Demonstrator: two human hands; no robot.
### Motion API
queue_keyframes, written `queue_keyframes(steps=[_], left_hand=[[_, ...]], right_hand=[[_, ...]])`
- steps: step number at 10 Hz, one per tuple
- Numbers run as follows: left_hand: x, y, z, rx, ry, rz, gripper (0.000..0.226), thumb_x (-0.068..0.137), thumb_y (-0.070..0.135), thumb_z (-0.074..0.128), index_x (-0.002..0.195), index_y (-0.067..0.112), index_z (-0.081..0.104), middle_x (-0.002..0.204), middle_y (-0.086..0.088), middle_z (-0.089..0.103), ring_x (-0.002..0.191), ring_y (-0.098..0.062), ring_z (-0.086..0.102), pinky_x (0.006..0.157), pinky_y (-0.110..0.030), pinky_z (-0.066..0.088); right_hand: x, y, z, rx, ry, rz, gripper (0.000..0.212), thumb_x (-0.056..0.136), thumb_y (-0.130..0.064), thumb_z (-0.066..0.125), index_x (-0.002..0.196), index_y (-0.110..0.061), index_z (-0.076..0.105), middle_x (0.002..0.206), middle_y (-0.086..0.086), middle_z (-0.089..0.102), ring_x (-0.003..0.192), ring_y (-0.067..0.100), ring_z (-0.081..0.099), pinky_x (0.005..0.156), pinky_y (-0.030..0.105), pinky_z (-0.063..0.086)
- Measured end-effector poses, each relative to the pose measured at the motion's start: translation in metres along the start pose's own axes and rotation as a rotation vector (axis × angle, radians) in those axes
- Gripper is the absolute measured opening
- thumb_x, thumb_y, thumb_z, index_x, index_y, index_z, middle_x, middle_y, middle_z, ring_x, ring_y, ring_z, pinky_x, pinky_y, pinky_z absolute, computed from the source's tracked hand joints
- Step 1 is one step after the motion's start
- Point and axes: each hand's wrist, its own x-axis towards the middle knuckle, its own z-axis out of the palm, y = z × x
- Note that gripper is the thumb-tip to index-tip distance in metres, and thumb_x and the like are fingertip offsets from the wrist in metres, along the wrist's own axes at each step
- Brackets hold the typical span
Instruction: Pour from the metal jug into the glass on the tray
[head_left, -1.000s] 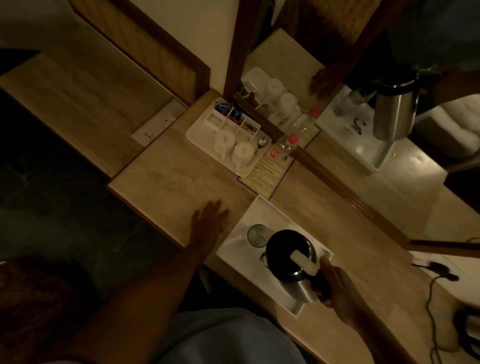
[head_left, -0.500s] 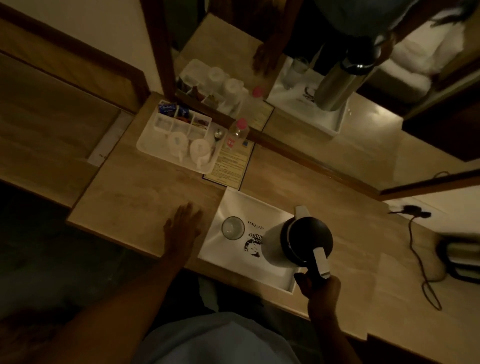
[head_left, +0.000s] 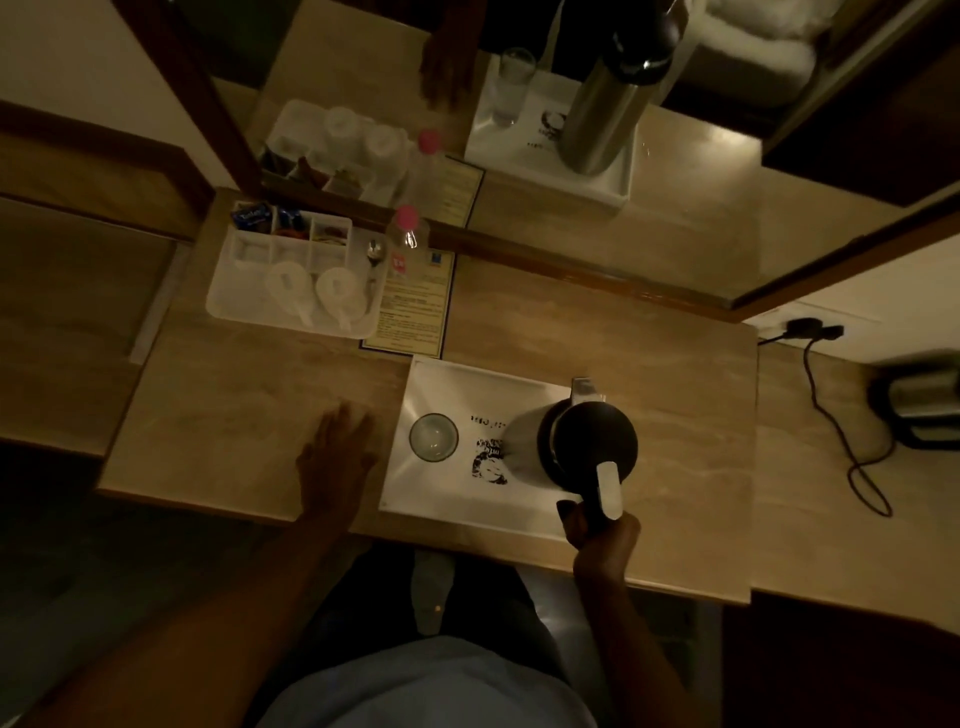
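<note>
Jug (head_left: 587, 441), clamped by its handle in the right hand (head_left: 602, 540), has swung back upright over the tray (head_left: 441, 379), spout away from the glass (head_left: 433, 437) beside it, so pouring looks paused or finished; left hand (head_left: 337, 457) rests flat, fingers apart, on the bench (head_left: 675, 415).

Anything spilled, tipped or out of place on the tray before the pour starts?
Nothing stands out. The glass stands upright on the white tray, which looks dry in this dim light. The right hand grips the metal jug by its handle, beside the glass.

Dim warm light; deep shadows; soft blur; wide-angle distortion.
</note>
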Motion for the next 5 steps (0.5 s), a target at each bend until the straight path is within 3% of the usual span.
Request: queue_keyframes(steps=[1, 2, 3, 4, 5], left_hand=[[0.0, 0.001, 0.006, 0.058, 0.03, -0.004, 0.075, 0.107, 0.037, 0.055, 0.169, 0.036, 0.013, 0.178, -0.004, 0.005, 0.165, -0.032, 0.01, 0.124, -0.056, 0.035], [0.002, 0.0, 0.011, 0.057, 0.054, 0.009, 0.074, 0.107, 0.036, 0.055, 0.169, 0.036, 0.015, 0.178, -0.004, 0.006, 0.165, -0.032, 0.011, 0.123, -0.058, 0.035], [0.0, 0.001, 0.01, 0.1, 0.084, -0.003, 0.076, 0.105, 0.034, 0.059, 0.168, 0.033, 0.018, 0.178, -0.007, 0.009, 0.164, -0.035, 0.015, 0.121, -0.059, 0.038], [-0.005, 0.004, 0.009, 0.033, 0.085, -0.016, 0.075, 0.104, 0.032, 0.061, 0.168, 0.031, 0.021, 0.177, -0.008, 0.011, 0.164, -0.035, 0.015, 0.122, -0.06, 0.038], [-0.004, 0.006, 0.006, 0.079, 0.113, 0.02, 0.072, 0.104, 0.027, 0.063, 0.166, 0.028, 0.028, 0.176, -0.01, 0.015, 0.162, -0.037, 0.019, 0.121, -0.058, 0.039]], right_hand=[[0.007, 0.0, 0.002, -0.117, 0.01, -0.008, 0.04, 0.086, 0.016, 0.051, 0.057, -0.011, 0.054, 0.04, -0.009, 0.05, 0.041, 0.007, 0.047, 0.049, 0.021, 0.048], [0.008, 0.0, -0.006, -0.156, -0.028, -0.015, 0.053, 0.083, 0.013, 0.052, 0.043, -0.023, 0.054, 0.04, -0.01, 0.046, 0.042, 0.01, 0.041, 0.056, 0.024, 0.045], [0.005, -0.006, -0.007, -0.338, -0.12, -0.115, 0.056, 0.088, 0.007, 0.05, 0.041, -0.024, 0.052, 0.04, -0.007, 0.045, 0.037, 0.009, 0.041, 0.063, 0.031, 0.045], [0.002, -0.019, -0.03, -0.574, -0.346, -0.475, 0.049, 0.096, -0.013, 0.038, 0.056, -0.017, 0.066, 0.053, 0.003, 0.068, 0.049, 0.019, 0.065, 0.058, 0.032, 0.053], [0.008, -0.051, -0.052, -0.92, -0.326, -0.781, 0.044, 0.096, -0.029, 0.036, 0.073, -0.018, 0.071, 0.063, 0.001, 0.071, 0.055, 0.021, 0.067, 0.053, 0.031, 0.048]])
